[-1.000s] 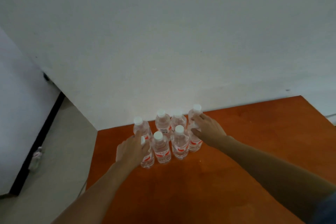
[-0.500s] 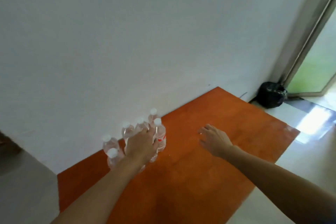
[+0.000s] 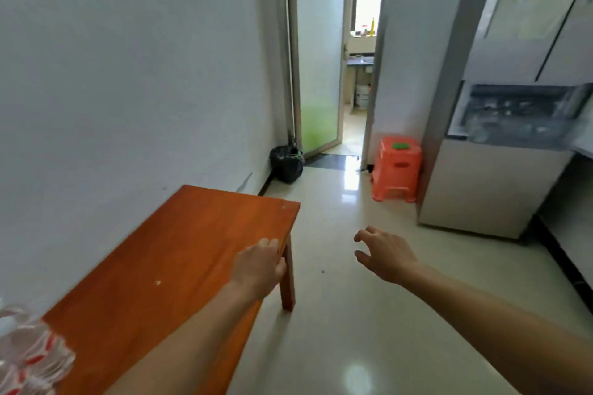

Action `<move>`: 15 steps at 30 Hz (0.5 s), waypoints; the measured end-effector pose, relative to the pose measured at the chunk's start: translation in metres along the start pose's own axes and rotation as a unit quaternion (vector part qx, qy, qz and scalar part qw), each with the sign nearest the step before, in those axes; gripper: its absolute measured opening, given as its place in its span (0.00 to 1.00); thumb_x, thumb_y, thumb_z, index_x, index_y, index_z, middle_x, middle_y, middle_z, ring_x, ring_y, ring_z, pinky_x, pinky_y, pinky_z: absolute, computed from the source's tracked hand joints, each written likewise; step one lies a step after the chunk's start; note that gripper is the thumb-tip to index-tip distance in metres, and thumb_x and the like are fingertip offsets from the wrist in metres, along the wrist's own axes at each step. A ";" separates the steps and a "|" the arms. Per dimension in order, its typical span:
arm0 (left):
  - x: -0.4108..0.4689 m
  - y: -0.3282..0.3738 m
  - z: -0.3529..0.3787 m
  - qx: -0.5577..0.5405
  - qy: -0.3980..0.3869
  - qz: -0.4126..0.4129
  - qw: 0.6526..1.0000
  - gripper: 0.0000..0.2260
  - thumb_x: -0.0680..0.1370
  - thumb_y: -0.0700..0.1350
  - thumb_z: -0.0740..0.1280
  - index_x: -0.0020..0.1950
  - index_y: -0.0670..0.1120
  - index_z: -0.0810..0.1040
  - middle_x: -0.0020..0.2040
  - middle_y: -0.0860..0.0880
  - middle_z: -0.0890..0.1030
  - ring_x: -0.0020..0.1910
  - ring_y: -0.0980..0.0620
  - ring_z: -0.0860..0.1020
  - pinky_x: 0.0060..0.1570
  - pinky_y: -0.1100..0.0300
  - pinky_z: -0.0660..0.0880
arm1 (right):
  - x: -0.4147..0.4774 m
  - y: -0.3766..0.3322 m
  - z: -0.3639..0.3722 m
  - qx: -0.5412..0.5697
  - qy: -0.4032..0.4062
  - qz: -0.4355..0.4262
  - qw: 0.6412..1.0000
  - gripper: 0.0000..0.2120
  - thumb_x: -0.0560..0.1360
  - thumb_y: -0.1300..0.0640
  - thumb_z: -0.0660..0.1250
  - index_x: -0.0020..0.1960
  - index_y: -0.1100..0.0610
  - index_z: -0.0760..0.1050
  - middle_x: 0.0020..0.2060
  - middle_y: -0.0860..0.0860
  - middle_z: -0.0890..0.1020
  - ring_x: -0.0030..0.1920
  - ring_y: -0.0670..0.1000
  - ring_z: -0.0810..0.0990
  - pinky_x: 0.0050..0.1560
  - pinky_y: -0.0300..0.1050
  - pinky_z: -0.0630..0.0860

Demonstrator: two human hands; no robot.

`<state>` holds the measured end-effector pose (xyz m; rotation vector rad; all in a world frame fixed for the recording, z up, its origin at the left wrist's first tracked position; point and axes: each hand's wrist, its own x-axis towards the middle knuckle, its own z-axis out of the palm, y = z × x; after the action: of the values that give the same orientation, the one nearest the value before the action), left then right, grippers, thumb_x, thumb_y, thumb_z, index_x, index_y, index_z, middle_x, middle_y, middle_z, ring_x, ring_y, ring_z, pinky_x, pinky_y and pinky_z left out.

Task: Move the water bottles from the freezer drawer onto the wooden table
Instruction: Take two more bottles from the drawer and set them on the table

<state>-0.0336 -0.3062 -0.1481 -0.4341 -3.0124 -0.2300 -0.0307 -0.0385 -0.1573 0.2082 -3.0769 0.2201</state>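
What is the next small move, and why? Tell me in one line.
Probably step toward the open freezer drawer and reach in with the right hand: it and the left hand hold nothing, and bottles are already on the table. Drawer contents look blurred.

Only two arms of the person show: the left forearm [image 3: 199, 343] with the left hand [image 3: 260, 266], and the right forearm [image 3: 481, 308] with the right hand [image 3: 385, 255]. All are bare from the fingers back to where the picture cuts them off. Both forearms are slim and smooth in outline, widening evenly from narrow wrists, and the knuckles show as soft ridges. Blur hides finer detail such as the nails.
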 end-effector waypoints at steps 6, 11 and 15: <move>0.067 0.170 0.054 -0.021 -0.039 0.112 0.993 0.12 0.78 0.55 0.59 0.54 0.49 0.74 0.49 0.51 0.78 0.43 0.51 0.78 0.45 0.55 0.77 | -0.062 0.177 -0.027 -0.003 0.016 0.133 0.991 0.18 0.77 0.45 0.62 0.64 0.49 0.73 0.59 0.47 0.77 0.54 0.52 0.78 0.50 0.45 0.73; 0.126 0.278 0.070 -0.003 -0.047 0.199 0.979 0.13 0.79 0.54 0.57 0.56 0.47 0.73 0.50 0.50 0.77 0.46 0.48 0.78 0.45 0.55 0.74 | -0.096 0.281 -0.038 0.000 0.029 0.214 0.976 0.18 0.77 0.45 0.61 0.65 0.49 0.72 0.60 0.47 0.77 0.54 0.51 0.78 0.49 0.44 0.73; 0.181 0.350 0.093 -0.008 -0.056 0.249 0.967 0.12 0.79 0.54 0.58 0.54 0.48 0.73 0.49 0.50 0.78 0.44 0.48 0.78 0.44 0.55 0.75 | -0.102 0.350 -0.037 0.006 0.026 0.261 0.965 0.19 0.78 0.46 0.61 0.66 0.50 0.72 0.61 0.49 0.76 0.55 0.52 0.78 0.51 0.45 0.73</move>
<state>-0.1123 0.0906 -0.1726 -1.2120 -2.8805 -0.1935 0.0232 0.3233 -0.1755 -0.6039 -3.0095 0.2564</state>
